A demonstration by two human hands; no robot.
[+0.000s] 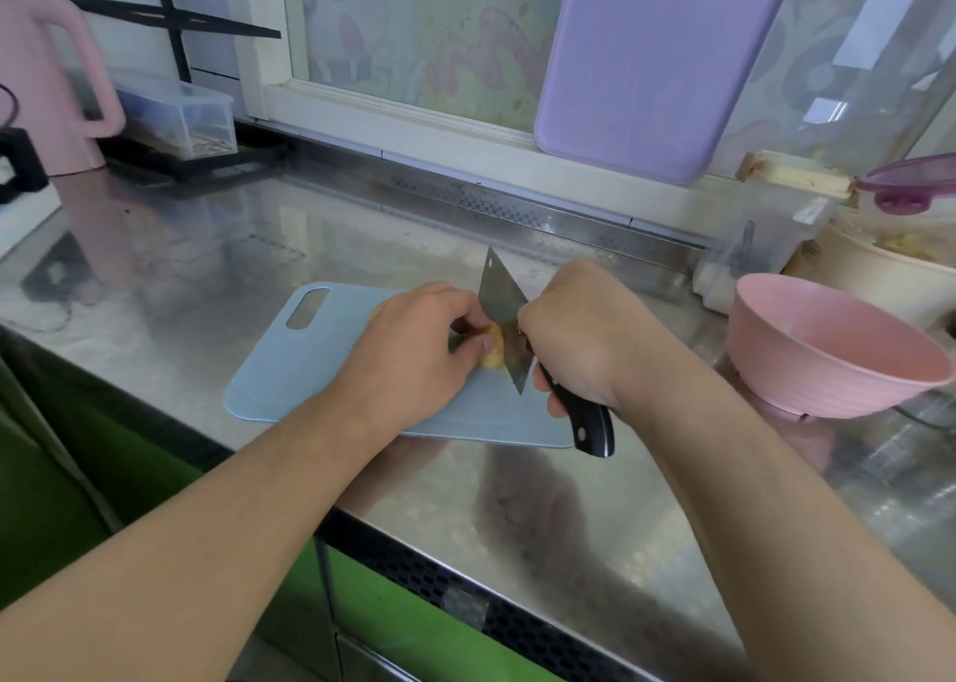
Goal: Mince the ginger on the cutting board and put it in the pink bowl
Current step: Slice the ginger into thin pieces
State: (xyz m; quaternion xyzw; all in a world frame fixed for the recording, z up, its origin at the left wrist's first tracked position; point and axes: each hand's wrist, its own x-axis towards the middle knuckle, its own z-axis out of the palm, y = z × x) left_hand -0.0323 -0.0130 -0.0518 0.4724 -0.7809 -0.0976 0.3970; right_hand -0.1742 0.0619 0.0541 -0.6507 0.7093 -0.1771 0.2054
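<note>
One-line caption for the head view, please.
Left hand steadies ginger on blue cutting board; right hand slices with cleaver.

Yellow ginger (491, 353) on blue cutting board (289, 366); empty pink bowl (827, 355) rightward

A shiny stainless-steel countertop (217, 247) fills the scene, with bright green cabinet fronts (67, 479) below its near edge. At the far left stands a pale pink plastic jug with a large handle (49, 86), and just beside it a clear lidded plastic storage box (181, 112) sits on a black wire rack (217, 161). Along the back runs a white-framed window with patterned frosted glass (414, 35). A lilac plastic board with rounded corners (652, 60) leans upright against that window. At the far right, a purple translucent lid (910, 182) rests above a cream-coloured round tub (869, 273).
</note>
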